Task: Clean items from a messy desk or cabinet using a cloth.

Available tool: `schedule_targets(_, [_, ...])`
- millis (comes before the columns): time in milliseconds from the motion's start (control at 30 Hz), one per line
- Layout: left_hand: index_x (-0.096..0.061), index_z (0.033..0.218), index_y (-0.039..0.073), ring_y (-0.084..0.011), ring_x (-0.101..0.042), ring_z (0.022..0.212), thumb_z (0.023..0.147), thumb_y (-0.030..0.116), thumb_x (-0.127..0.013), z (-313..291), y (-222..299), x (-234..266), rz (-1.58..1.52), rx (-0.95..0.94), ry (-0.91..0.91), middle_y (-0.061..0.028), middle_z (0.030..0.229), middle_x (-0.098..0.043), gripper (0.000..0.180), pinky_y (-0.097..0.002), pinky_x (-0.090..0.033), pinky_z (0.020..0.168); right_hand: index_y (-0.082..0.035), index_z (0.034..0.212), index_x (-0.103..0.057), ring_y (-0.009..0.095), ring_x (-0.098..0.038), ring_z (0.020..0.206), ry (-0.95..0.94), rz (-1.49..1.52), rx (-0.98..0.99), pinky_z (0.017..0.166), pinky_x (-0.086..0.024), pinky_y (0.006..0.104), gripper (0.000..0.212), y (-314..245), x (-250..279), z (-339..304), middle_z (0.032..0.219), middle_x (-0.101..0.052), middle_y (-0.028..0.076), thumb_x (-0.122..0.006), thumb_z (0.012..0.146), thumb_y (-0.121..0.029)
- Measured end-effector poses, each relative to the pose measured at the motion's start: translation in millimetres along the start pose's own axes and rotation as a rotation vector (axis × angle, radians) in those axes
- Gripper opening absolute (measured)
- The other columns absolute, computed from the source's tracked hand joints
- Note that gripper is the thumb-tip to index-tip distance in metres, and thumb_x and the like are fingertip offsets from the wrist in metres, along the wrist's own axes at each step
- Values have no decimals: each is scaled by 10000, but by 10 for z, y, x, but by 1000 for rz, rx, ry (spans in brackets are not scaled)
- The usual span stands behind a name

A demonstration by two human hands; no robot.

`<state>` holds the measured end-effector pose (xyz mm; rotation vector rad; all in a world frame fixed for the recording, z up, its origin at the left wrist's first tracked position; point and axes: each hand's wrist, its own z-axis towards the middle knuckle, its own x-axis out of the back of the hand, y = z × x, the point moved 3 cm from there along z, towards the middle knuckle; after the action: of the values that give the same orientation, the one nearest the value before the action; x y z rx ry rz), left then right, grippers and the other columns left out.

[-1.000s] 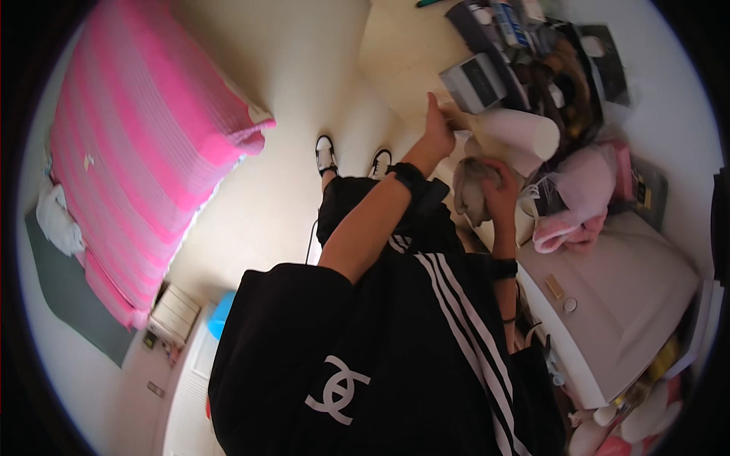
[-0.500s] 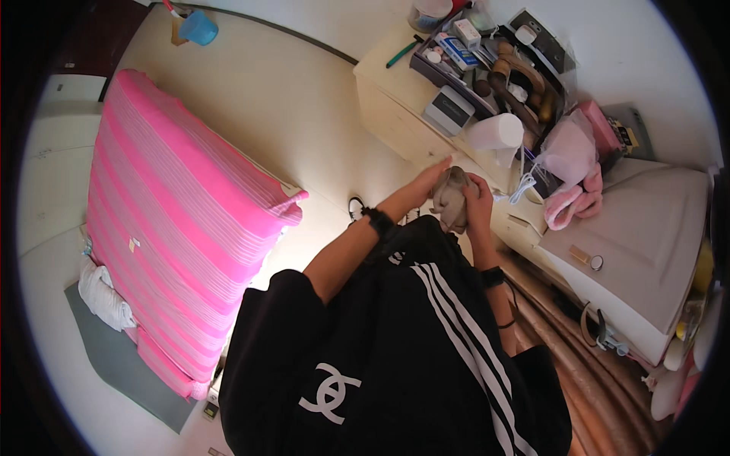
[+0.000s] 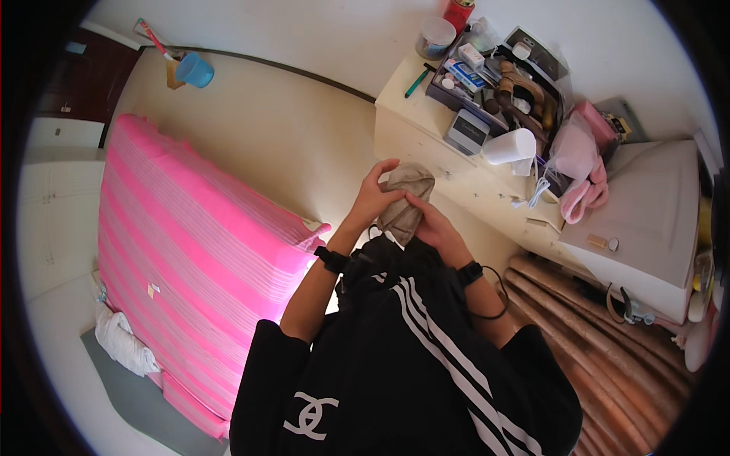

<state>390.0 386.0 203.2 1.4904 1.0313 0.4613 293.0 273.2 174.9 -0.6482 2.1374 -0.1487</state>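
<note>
Both hands (image 3: 372,199) (image 3: 435,225) clasp grey cloth (image 3: 404,199); open floor (image 3: 289,144) ahead.

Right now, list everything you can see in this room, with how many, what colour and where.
crumpled grey-beige cloth: one, grey-beige, held in both hands at centre
pink striped mattress: one, pink, on the floor at left
white crumpled cloth: one, white, at the mattress's lower left corner
blue plastic cup: one, blue, on the floor at upper left
cream cabinet: one, cream, upper right, top crowded with boxes
white paper roll: one, white, on the cabinet
left hand: grip on the cloth
right hand: grip on the cloth
</note>
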Motion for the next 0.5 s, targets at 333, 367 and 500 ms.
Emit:
schedule_targets(333, [-636, 972, 44, -230, -619, 740, 791, 182, -704, 1462, 686, 41, 893, -304, 209, -111, 894, -644, 238, -329, -493, 653, 15, 1235, -523, 197, -605, 1022, 433, -524, 419, 894, -467, 312, 472, -471, -301, -48, 1145, -623, 116, -671, 828, -174])
schedule_targets(367, [-636, 972, 44, -230, -619, 740, 791, 182, -704, 1647, 646, 10, 909, -302, 198, -111, 894, -644, 238, -329, -493, 653, 15, 1235, -523, 197, -605, 1022, 432, -505, 419, 894, -467, 312, 472, -532, -323, -13, 1145, -623, 116, -671, 828, -174])
schedule_targets(500, [-630, 890, 40, -304, -608, 688, 763, 175, -705, 2111, 466, -14, 1125, -484, 221, -115, 819, -636, 201, -386, -485, 627, 28, 1225, -516, 266, -622, 1019, 326, -902, 409, 892, -473, 346, 594, -914, -384, 190, 1111, -636, 181, -717, 762, -286])
